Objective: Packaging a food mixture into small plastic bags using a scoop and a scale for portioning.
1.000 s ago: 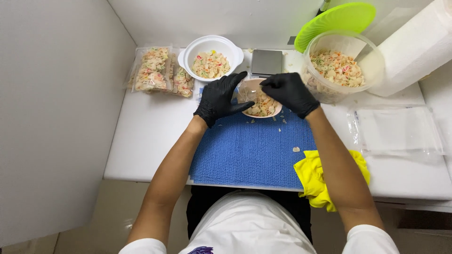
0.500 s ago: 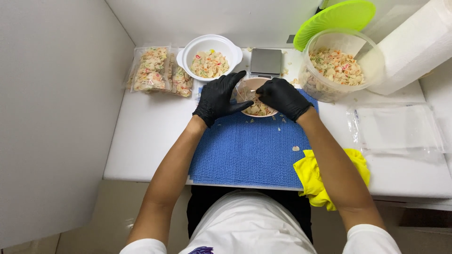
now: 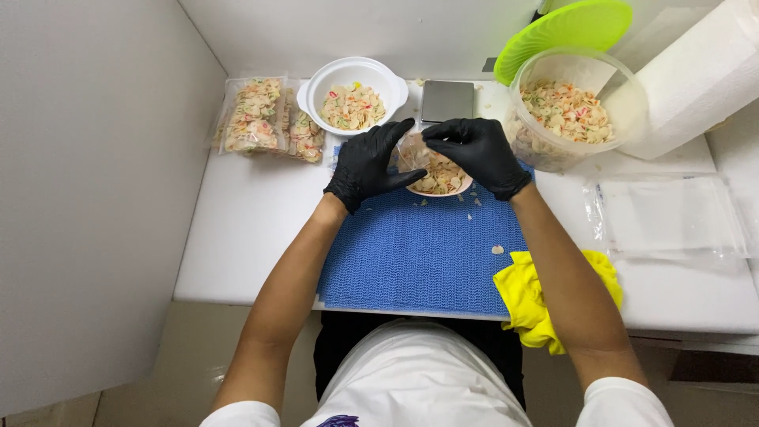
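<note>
Two gloved hands hold a clear bag over a small bowl of pasta shells.

A yellow cloth (image 3: pixel 545 296) hangs off the near edge of the white surface (image 3: pixel 237 229), beside a blue mat (image 3: pixel 419 253). At the mat's far edge, the left hand (image 3: pixel 368 162) and right hand (image 3: pixel 474 150) are clamped on the clear bag (image 3: pixel 415 154) above the small bowl (image 3: pixel 439 180). Farther back stand a white bowl (image 3: pixel 352 99), a scale (image 3: pixel 447 100) and a large tub (image 3: pixel 565 111).

White table (image 3: pixel 253 229) in a plain white-walled nook, grey panel (image 3: pixel 87 198) at left (evenly lit), beige floor (image 3: pixel 71 407) below
</note>
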